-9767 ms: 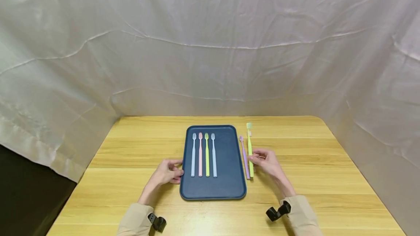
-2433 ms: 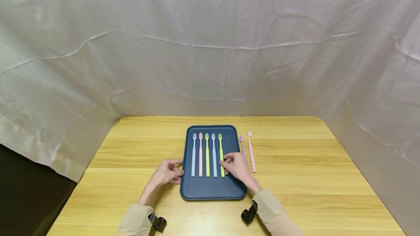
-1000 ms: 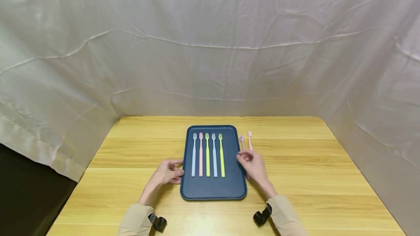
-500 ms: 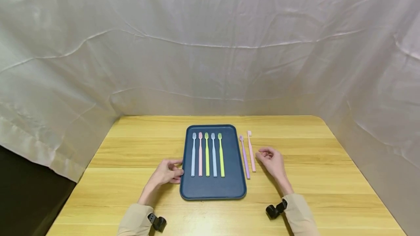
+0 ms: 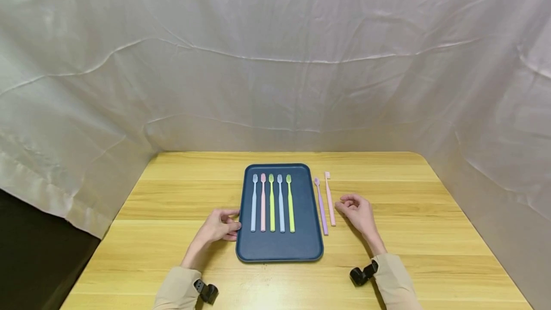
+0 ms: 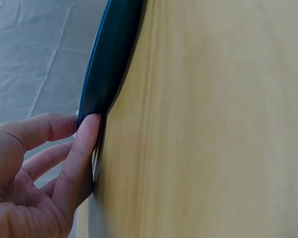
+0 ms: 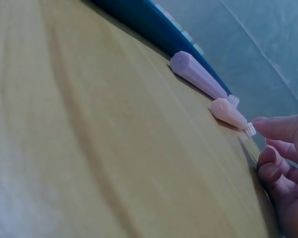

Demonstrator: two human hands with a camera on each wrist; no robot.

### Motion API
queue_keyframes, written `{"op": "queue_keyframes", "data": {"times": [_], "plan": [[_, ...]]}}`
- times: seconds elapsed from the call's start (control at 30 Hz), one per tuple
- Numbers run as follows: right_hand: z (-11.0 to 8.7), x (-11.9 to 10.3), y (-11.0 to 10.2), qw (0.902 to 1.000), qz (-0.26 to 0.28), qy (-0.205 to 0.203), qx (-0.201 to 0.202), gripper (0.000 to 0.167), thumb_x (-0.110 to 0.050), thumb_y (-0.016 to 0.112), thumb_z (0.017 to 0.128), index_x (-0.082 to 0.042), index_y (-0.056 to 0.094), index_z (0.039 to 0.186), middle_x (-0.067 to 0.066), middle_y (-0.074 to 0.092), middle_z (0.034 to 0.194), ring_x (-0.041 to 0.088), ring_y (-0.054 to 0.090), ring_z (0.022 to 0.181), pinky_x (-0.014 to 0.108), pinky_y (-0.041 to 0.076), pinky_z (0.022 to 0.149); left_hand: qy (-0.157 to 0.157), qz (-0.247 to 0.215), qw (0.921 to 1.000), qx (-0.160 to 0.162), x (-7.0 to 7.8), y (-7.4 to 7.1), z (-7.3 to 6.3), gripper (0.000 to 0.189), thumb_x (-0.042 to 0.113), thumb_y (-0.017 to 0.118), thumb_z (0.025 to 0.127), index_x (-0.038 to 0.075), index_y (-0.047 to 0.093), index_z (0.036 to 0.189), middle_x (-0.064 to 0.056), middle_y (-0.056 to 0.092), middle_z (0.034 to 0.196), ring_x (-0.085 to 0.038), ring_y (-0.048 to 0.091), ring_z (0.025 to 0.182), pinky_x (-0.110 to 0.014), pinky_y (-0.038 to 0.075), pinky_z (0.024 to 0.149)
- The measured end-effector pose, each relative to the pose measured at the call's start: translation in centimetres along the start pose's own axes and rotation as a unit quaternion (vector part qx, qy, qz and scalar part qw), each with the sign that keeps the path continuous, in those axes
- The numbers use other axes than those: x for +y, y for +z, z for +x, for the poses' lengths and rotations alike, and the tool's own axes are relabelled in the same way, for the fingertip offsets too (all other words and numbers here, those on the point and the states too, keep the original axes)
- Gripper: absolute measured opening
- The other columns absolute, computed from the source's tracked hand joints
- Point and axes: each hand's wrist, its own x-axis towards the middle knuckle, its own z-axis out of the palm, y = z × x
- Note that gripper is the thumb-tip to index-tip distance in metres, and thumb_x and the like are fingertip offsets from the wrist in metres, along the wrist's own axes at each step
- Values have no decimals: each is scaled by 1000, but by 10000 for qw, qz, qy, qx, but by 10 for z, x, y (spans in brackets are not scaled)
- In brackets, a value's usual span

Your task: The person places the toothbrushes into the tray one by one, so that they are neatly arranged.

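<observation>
A dark blue tray (image 5: 280, 249) bears a row of toothbrushes, heads away from me: a light blue one (image 5: 253, 207), a pink one (image 5: 263, 207), a lime one (image 5: 272, 207), another light blue one (image 5: 281, 207) and another lime one (image 5: 291, 209). My left hand (image 5: 218, 226) pinches the tray's left rim between thumb and fingers. On the table right of the tray lie a purple toothbrush (image 5: 322, 212) and a pale pink toothbrush (image 5: 330, 202). Just right of the pale pink one is my right hand (image 5: 358, 213), its fingers loosely curled with nothing in them.
The wooden table (image 5: 430, 233) extends to both sides of the tray. A pale hanging cloth (image 5: 275, 85) encloses its back and sides. Each sleeve carries a black wrist camera (image 5: 206, 293).
A lime toothbrush, earlier in my right hand beside the tray, now lies in the tray's row. My right hand has left it and moved right, past the pale pink toothbrush. My left hand stays put.
</observation>
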Motion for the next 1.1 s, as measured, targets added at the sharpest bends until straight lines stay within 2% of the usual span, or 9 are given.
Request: {"op": "queue_keyframes", "data": {"times": [0.43, 0.73, 1.1], "plan": [[1, 3, -1, 9998, -164, -30, -84, 37, -15, 78, 88, 9, 66, 114, 7, 63, 84, -2, 51, 62, 10, 47, 55, 33, 15, 10000, -61, 2, 0, -2, 56, -6, 65, 90, -18, 44, 141, -20, 69, 90, -16, 70, 64, -39, 69, 67], [0, 3, 1, 9996, -253, -79, 8, 34, -15, 80, 87, 5, 68, 111, 10, 63, 83, -3, 49, 61, 8, 45, 55, 11, -12, 10000, -34, 0, -1, 0, 56, -7, 65, 90, -18, 44, 140, -17, 69, 87, -15, 69, 63, -37, 69, 65], [2, 1, 4, 9987, -470, -36, -181, 43, -18, 80, 87, 5, 65, 120, 12, 65, 86, -2, 52, 64, 11, 47, 58, -30, 0, 10000, -22, 2, 0, -2, 56, -6, 65, 90, -17, 44, 141, -18, 68, 88, -15, 69, 62, -37, 69, 65]]}}
